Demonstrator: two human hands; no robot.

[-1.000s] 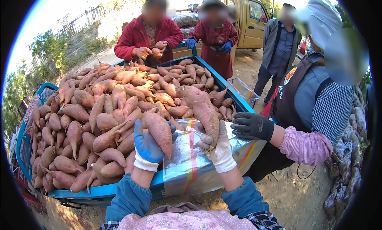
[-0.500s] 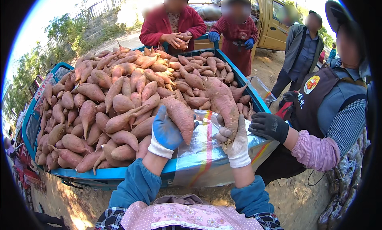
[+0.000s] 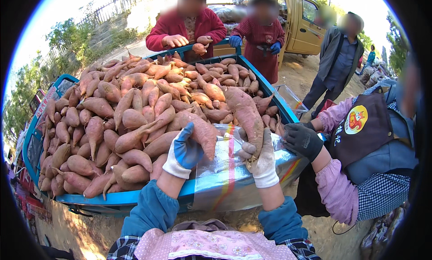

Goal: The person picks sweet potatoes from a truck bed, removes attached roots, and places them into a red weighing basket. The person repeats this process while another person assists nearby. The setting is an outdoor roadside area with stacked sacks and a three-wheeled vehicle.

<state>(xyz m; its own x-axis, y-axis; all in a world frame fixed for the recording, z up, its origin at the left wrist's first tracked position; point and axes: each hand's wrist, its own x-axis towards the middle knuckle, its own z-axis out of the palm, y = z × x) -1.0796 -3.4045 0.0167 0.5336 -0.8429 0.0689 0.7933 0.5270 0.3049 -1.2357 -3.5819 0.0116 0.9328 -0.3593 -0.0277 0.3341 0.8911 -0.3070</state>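
My left hand [image 3: 183, 149], in a white glove with a blue palm, grips a thick sweet potato [image 3: 198, 129] above a clear plastic bag [image 3: 225, 170]. My right hand [image 3: 258, 156], in a dirty white glove, holds up a long sweet potato [image 3: 245, 113] by its lower end. The bag has red and yellow stripes and hangs at the near edge of a blue cart bed [image 3: 112, 199]. A large heap of sweet potatoes [image 3: 126, 111] fills the cart. A person's black-gloved hand [image 3: 300, 140] holds the bag's right rim.
Two people in red stand at the cart's far end, one holding a sweet potato [image 3: 199, 47]. A person in a grey jacket [image 3: 333, 62] stands at right by a yellow truck [image 3: 306, 21]. Dirt ground lies below; a stone wall and bushes are at the left.
Both my hands have lifted their sweet potatoes a little higher and nearer over the bag. The black-gloved hand stays on the bag's rim.
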